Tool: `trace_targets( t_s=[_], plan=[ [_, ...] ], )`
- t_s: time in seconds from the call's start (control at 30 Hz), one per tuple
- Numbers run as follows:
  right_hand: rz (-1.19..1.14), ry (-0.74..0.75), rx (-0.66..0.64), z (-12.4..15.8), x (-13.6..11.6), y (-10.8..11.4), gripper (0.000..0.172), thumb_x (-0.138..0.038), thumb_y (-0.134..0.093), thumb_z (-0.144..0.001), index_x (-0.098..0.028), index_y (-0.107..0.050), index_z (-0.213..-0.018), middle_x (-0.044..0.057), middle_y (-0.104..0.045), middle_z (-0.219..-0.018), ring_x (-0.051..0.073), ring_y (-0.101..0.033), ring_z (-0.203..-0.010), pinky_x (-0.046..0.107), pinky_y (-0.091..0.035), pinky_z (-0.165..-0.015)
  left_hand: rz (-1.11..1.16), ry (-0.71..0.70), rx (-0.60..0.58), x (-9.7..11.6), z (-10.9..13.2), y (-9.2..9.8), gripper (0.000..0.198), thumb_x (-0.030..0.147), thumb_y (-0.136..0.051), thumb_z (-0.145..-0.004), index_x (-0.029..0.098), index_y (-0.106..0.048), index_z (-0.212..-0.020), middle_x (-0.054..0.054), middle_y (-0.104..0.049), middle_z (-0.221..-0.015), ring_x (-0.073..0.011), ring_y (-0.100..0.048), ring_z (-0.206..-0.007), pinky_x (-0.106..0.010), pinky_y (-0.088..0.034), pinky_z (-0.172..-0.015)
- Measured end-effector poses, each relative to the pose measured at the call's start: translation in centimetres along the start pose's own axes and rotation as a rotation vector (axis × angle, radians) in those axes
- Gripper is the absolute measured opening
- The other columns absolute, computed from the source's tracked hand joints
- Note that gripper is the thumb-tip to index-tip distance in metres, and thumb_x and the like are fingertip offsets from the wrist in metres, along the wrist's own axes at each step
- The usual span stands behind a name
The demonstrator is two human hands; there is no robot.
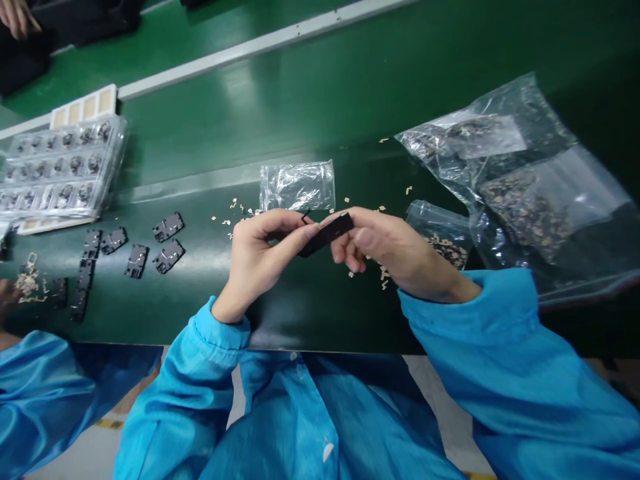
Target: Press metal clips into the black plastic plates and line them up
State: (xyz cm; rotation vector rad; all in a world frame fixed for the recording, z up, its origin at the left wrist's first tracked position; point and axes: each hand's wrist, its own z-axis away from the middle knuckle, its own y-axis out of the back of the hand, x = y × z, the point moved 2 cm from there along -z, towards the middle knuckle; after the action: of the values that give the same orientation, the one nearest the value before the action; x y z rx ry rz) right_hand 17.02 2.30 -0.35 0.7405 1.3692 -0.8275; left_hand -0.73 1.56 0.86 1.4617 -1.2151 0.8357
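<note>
Black part [327, 233] is up in both hands, over the desk [320, 307] near its front edge, tilted, right end higher. Left hand [265, 253]: pinched on the part's left end, thumb in front. Right hand [400, 250]: at the right end, fingers curled below, thumb off to the side; can't tell if it's gripping. Thin black bit [305, 215] sticks up by the left index finger, can't tell if it belongs to the part.

Around the hands: pale chips [385, 274] scattered on the desk. Flat clear bag [297, 187] just beyond. Right of the right hand: small bag [440, 215] with chips in it, then a big clear bag [530, 193] holding more filled bags.

Left side: loose black parts [169, 256], some in a column. Behind them, clear tray [113, 167] with filled cells. Far left, co-worker's hand [6, 297] next to a chip pile [29, 285].

Far side: pale rail [260, 50] across the desk, dark bins [90, 20] past it, second co-worker's hand [19, 19] at the corner.
</note>
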Motion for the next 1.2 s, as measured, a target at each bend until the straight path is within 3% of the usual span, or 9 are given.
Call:
trace_targets(
  t_s=[0.07, 0.13, 0.3, 0.5, 0.6, 0.77, 0.87, 1.0, 1.2],
  plan=[
    [0.128, 0.019, 0.045, 0.0, -0.1, 0.0, 0.046, -0.061, -0.060, -0.084, -0.018, -0.058, -0.067, -0.001, -0.051, -0.057, 0.010, -0.046, -0.049, 0.023, -0.036, -0.043, 0.055, 0.082, 0.010, 0.0, -0.1, 0.0, 0.023, 0.037, -0.073, -0.077, 0.015, -0.069, -0.070, 0.001, -0.068, -0.065, -0.0088, -0.060, -0.057, -0.020, -0.046, -0.054],
    [0.187, 0.028, 0.110, 0.1, -0.1, -0.1, 0.042, -0.052, -0.063, -0.085, -0.018, -0.058, -0.062, -0.002, -0.050, -0.053, 0.010, -0.047, -0.047, 0.022, -0.037, -0.042, 0.095, 0.117, -0.019, 0.0, -0.1, -0.1, 0.023, 0.036, -0.074, -0.077, 0.015, -0.068, -0.070, 0.001, -0.068, -0.066, -0.0085, -0.060, -0.059, -0.019, -0.047, -0.056],
    [0.035, 0.026, 0.203, 0.2, 0.1, -0.6, 0.025, -0.042, -0.067, -0.084, -0.018, -0.067, -0.087, -0.001, -0.060, -0.062, 0.010, -0.056, -0.050, 0.022, -0.047, -0.044, 0.130, 0.099, -0.066, 0.0, 0.0, -0.2, 0.014, 0.030, -0.075, -0.075, 0.017, -0.071, -0.081, 0.000, -0.071, -0.078, -0.0107, -0.066, -0.070, -0.021, -0.052, -0.067],
    [-0.067, 0.007, 0.087, 0.7, -0.6, -0.7, 0.047, -0.035, -0.072, -0.081, -0.020, -0.057, -0.123, -0.001, -0.065, -0.072, 0.013, -0.064, -0.062, 0.026, -0.057, -0.058, 0.165, 0.169, -0.070, -0.2, -0.1, -0.1, 0.016, 0.031, -0.073, -0.077, 0.015, -0.070, -0.075, -0.001, -0.070, -0.072, -0.0098, -0.063, -0.063, -0.019, -0.050, -0.058],
    [-0.082, -0.003, 0.033, 0.8, -0.9, -0.5, 0.050, -0.035, -0.078, -0.075, -0.023, -0.058, -0.120, -0.001, -0.066, -0.075, 0.015, -0.066, -0.067, 0.027, -0.058, -0.063, 0.199, 0.223, -0.082, -0.2, -0.2, -0.1, 0.024, 0.038, -0.075, -0.074, 0.015, -0.069, -0.072, 0.000, -0.068, -0.066, -0.0083, -0.059, -0.056, -0.018, -0.047, -0.052],
    [-0.113, 0.003, 0.068, 0.5, -0.7, -0.3, 0.049, -0.043, -0.082, -0.070, -0.023, -0.061, -0.110, 0.001, -0.068, -0.082, 0.016, -0.068, -0.074, 0.028, -0.058, -0.068, 0.204, 0.206, -0.057, 0.1, -0.1, 0.0, 0.028, 0.042, -0.075, -0.074, 0.016, -0.068, -0.070, 0.000, -0.066, -0.063, -0.0082, -0.057, -0.053, -0.018, -0.045, -0.048],
    [-0.099, 0.018, 0.092, 0.4, -0.6, -0.2, 0.050, -0.049, -0.083, -0.067, -0.022, -0.063, -0.105, 0.004, -0.069, -0.093, 0.018, -0.068, -0.083, 0.030, -0.059, -0.074, 0.116, 0.088, -0.051, 0.5, 0.0, 0.1, 0.020, 0.034, -0.071, -0.079, 0.016, -0.068, -0.072, -0.001, -0.068, -0.068, -0.0107, -0.062, -0.062, -0.021, -0.050, -0.056],
    [-0.117, 0.066, 0.096, 0.5, -0.5, 0.1, 0.047, -0.048, -0.083, -0.068, -0.024, -0.065, -0.104, 0.006, -0.067, -0.111, 0.020, -0.066, -0.097, 0.031, -0.058, -0.083, -0.081, -0.294, -0.052, 1.3, 0.3, 0.3, 0.004, 0.016, -0.066, -0.083, 0.017, -0.069, -0.080, -0.005, -0.072, -0.089, -0.0132, -0.066, -0.084, -0.025, -0.055, -0.076],
    [-0.229, 0.071, 0.061, 0.7, -0.5, 0.2, 0.051, -0.044, -0.084, -0.067, -0.027, -0.063, -0.110, 0.003, -0.070, -0.103, 0.018, -0.067, -0.093, 0.029, -0.058, -0.079, -0.378, -0.634, -0.106, 2.5, 1.4, 0.4, 0.010, 0.012, -0.060, -0.087, 0.016, -0.067, -0.093, -0.008, -0.071, -0.093, -0.0149, -0.067, -0.086, -0.027, -0.056, -0.076]
  ],
)
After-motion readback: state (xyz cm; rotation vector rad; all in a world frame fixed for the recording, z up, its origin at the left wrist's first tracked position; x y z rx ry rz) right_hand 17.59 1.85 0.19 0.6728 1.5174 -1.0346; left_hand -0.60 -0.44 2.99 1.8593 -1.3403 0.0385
